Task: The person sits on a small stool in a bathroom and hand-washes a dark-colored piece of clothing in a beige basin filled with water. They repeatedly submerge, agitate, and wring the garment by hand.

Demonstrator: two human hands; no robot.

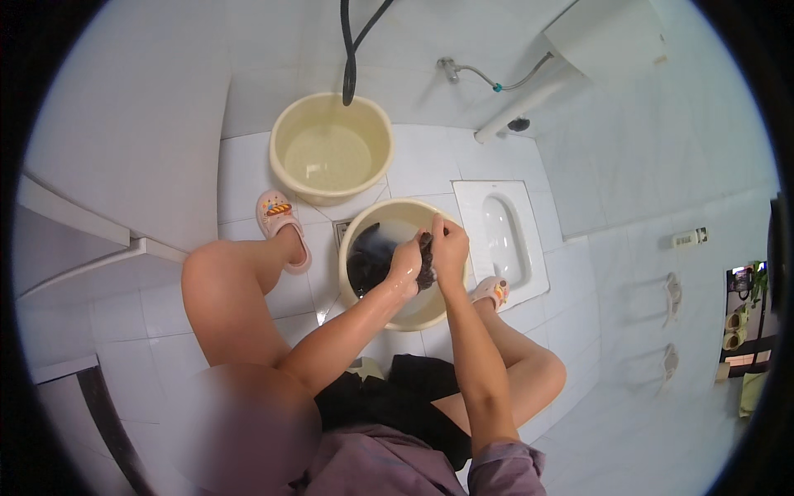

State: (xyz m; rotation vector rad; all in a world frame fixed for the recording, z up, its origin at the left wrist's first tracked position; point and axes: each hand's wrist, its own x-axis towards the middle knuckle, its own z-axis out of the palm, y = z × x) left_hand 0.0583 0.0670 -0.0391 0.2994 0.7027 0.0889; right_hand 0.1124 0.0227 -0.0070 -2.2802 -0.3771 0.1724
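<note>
Over a cream plastic basin of water, I grip a bunched dark wet cloth with both hands. My left hand is closed round its left side, wet and shiny at the wrist. My right hand closes on the cloth's other side, near the basin's right rim. More dark fabric lies in the cloudy water at the left of the basin. The hands hide part of the held cloth, so what kind of garment it is does not show.
A second cream basin with clear water stands farther back, under a hanging black hose. A squat toilet is set in the tiled floor at the right. My feet in pink clogs flank the near basin. A wall tap is behind.
</note>
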